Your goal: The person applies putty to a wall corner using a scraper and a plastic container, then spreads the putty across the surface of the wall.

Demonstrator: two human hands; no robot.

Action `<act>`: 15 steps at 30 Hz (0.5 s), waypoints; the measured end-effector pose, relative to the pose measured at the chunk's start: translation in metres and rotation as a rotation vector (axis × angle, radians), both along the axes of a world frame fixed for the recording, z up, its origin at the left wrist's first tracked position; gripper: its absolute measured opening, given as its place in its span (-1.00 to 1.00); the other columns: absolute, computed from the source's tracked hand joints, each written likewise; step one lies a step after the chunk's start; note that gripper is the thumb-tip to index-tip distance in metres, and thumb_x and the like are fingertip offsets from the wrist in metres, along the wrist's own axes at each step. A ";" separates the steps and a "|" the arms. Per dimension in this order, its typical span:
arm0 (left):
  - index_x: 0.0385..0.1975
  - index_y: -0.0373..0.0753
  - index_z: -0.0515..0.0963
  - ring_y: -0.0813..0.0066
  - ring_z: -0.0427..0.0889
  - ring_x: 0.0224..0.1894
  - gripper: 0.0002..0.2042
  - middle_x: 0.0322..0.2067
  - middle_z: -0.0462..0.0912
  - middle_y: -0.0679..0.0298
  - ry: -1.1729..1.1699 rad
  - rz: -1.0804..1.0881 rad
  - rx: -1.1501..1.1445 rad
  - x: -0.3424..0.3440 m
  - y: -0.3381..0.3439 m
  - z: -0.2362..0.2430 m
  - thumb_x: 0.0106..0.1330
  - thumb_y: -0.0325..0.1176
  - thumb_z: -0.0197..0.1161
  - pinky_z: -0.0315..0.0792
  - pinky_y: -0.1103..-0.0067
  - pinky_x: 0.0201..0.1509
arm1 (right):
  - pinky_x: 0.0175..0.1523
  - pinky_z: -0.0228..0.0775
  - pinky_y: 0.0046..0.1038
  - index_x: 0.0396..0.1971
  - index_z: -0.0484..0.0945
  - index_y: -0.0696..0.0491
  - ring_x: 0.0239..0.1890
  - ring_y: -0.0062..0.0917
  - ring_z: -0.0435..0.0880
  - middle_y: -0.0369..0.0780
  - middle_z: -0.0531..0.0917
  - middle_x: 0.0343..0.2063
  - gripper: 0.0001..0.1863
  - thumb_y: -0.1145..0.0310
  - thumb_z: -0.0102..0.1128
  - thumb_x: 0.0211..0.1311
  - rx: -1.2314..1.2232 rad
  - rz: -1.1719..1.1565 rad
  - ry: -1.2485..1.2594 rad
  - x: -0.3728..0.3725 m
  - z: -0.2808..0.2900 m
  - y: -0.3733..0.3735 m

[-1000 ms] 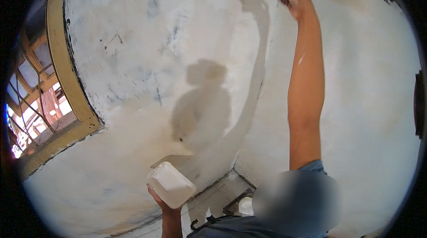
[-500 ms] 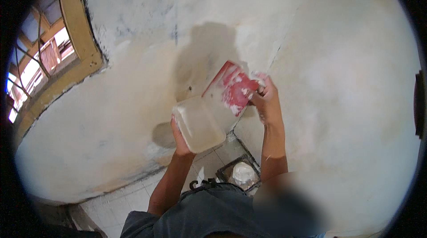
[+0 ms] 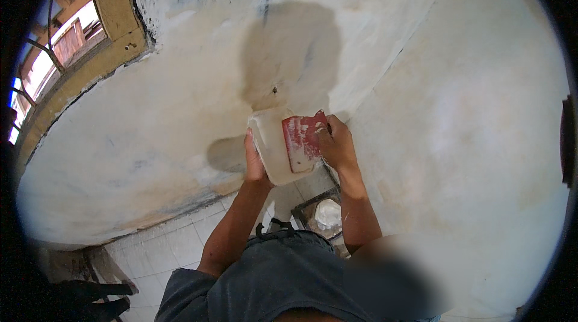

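Pale walls (image 3: 180,111) face us, left grip (image 3: 256,167) clasping the tub (image 3: 269,138) by its side, right grip (image 3: 339,147) pinching the scraper (image 3: 299,143) over it by the back, both likely light, stiff, best held so.

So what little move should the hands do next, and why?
Maybe the right hand should wipe the red scraper gently along the pale tray: whitish smears coat the scraper, its flat end is over the tray, and the left hand holds the tray by its side.
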State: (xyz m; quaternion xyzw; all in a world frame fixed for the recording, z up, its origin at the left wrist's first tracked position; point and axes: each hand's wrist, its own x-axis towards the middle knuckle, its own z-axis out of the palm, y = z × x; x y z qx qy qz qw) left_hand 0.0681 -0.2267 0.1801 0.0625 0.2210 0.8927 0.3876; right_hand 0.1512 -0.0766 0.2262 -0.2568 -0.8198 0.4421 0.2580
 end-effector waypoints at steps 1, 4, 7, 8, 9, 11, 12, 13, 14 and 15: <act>0.19 -0.17 0.35 0.22 0.52 0.07 -0.33 0.06 0.51 0.15 -0.003 0.006 -0.003 -0.002 -0.001 -0.004 0.36 0.27 -0.25 0.41 0.33 0.18 | -0.33 0.31 -0.47 -0.36 0.51 0.23 -0.50 -0.56 0.45 -0.19 0.56 -0.57 -0.79 0.37 0.00 0.25 -0.003 0.006 -0.003 -0.002 -0.002 -0.002; 0.20 -0.16 0.35 0.19 0.49 0.10 -0.25 0.06 0.52 0.16 0.012 0.012 -0.036 -0.002 0.000 -0.006 0.30 0.37 -0.24 0.34 0.23 0.25 | -0.34 0.31 -0.41 -0.40 0.49 0.23 -0.51 -0.52 0.44 -0.13 0.54 -0.58 -0.80 0.38 0.01 0.23 0.040 0.012 -0.008 -0.007 -0.010 0.000; 0.15 -0.20 0.38 0.24 0.53 0.04 -0.32 0.02 0.54 0.15 0.017 0.022 -0.011 -0.001 -0.003 -0.001 0.36 0.28 -0.24 0.40 0.34 0.19 | -0.33 0.32 -0.41 -0.43 0.48 0.24 -0.49 -0.53 0.46 -0.12 0.55 -0.57 -0.79 0.37 0.02 0.23 0.083 0.050 -0.015 -0.012 -0.014 0.001; 0.15 -0.21 0.39 0.23 0.53 0.04 -0.32 0.02 0.54 0.15 0.028 -0.012 0.037 -0.002 -0.003 -0.003 0.36 0.28 -0.23 0.40 0.34 0.19 | -0.25 0.36 -0.30 -0.38 0.49 0.23 -0.39 -0.27 0.54 -0.02 0.58 -0.49 -0.76 0.32 0.00 0.24 0.049 0.077 -0.016 -0.013 -0.014 -0.001; 0.14 -0.22 0.39 0.23 0.53 0.04 -0.32 0.02 0.54 0.14 0.039 -0.045 0.084 -0.004 -0.004 -0.005 0.36 0.28 -0.23 0.40 0.34 0.19 | -0.17 0.41 -0.19 -0.34 0.49 0.23 -0.29 -0.01 0.61 0.08 0.61 -0.41 -0.72 0.27 -0.01 0.25 0.014 0.105 -0.017 -0.015 -0.014 -0.002; 0.14 -0.23 0.39 0.23 0.53 0.05 -0.32 0.02 0.54 0.13 0.043 -0.049 0.079 -0.006 -0.004 -0.006 0.36 0.28 -0.22 0.39 0.33 0.20 | -0.27 0.37 -0.28 -0.38 0.48 0.23 -0.41 -0.26 0.54 -0.02 0.58 -0.50 -0.75 0.31 0.01 0.24 0.029 0.102 0.008 -0.020 -0.017 -0.008; 0.14 -0.23 0.40 0.22 0.53 0.05 -0.32 0.02 0.54 0.13 0.046 -0.056 0.076 -0.007 -0.004 -0.007 0.36 0.28 -0.22 0.39 0.33 0.20 | -0.37 0.33 -0.38 -0.43 0.47 0.24 -0.52 -0.51 0.48 -0.12 0.55 -0.59 -0.78 0.35 0.04 0.22 0.044 0.095 0.033 -0.023 -0.019 -0.010; 0.14 -0.23 0.40 0.22 0.53 0.05 -0.32 0.02 0.54 0.13 0.046 -0.053 0.074 -0.008 -0.005 -0.008 0.36 0.28 -0.22 0.39 0.33 0.20 | -0.37 0.33 -0.38 -0.43 0.47 0.24 -0.52 -0.51 0.48 -0.12 0.55 -0.59 -0.78 0.35 0.04 0.22 0.042 0.099 0.033 -0.026 -0.024 -0.011; 0.14 -0.24 0.39 0.21 0.52 0.06 -0.32 0.04 0.53 0.12 0.071 -0.075 0.098 -0.009 -0.005 -0.011 0.36 0.27 -0.22 0.39 0.31 0.21 | -0.37 0.33 -0.39 -0.43 0.47 0.24 -0.52 -0.53 0.48 -0.14 0.56 -0.59 -0.78 0.35 0.04 0.23 0.019 0.117 0.053 -0.029 -0.027 -0.013; 0.15 -0.25 0.38 0.20 0.51 0.07 -0.32 0.05 0.52 0.11 0.096 -0.098 0.123 -0.011 -0.006 -0.013 0.36 0.27 -0.21 0.38 0.29 0.22 | -0.38 0.34 -0.39 -0.44 0.47 0.24 -0.53 -0.54 0.48 -0.16 0.56 -0.59 -0.78 0.35 0.05 0.23 -0.004 0.134 0.073 -0.031 -0.030 -0.014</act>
